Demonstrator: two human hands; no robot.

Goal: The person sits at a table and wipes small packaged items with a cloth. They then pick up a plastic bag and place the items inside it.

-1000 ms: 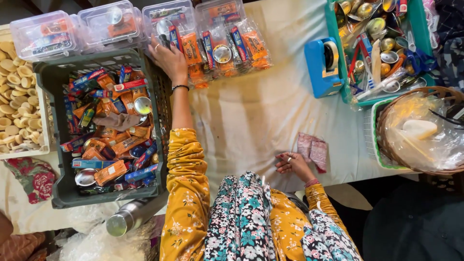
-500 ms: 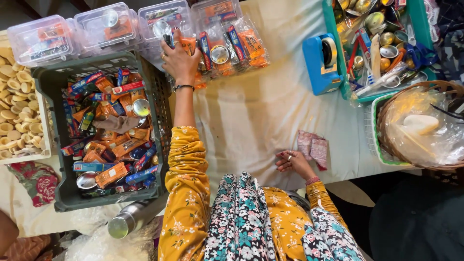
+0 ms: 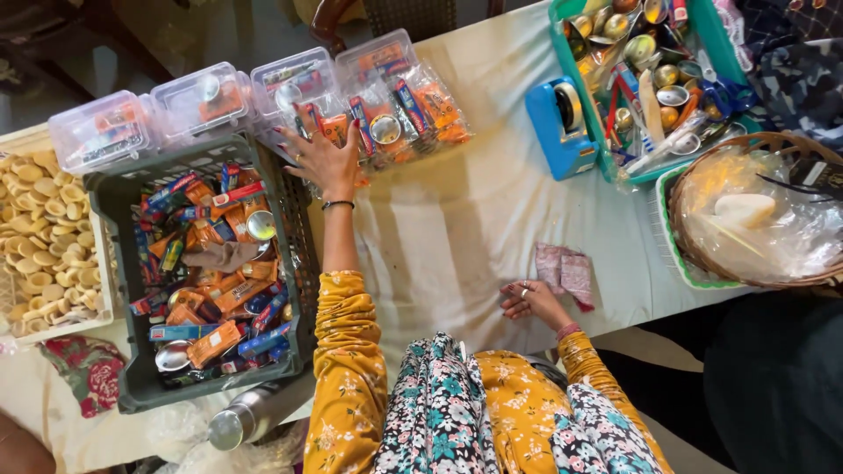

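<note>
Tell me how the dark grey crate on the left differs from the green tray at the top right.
The dark grey crate has slatted walls and is packed with small orange, red and blue packets; the green tray has solid walls and holds mostly shiny little metal bowls and utensils. The crate sits next to the left hand, which reaches over clear packed boxes; the tray lies across the table, beside a blue tape dispenser. Both are open-topped and full.
</note>
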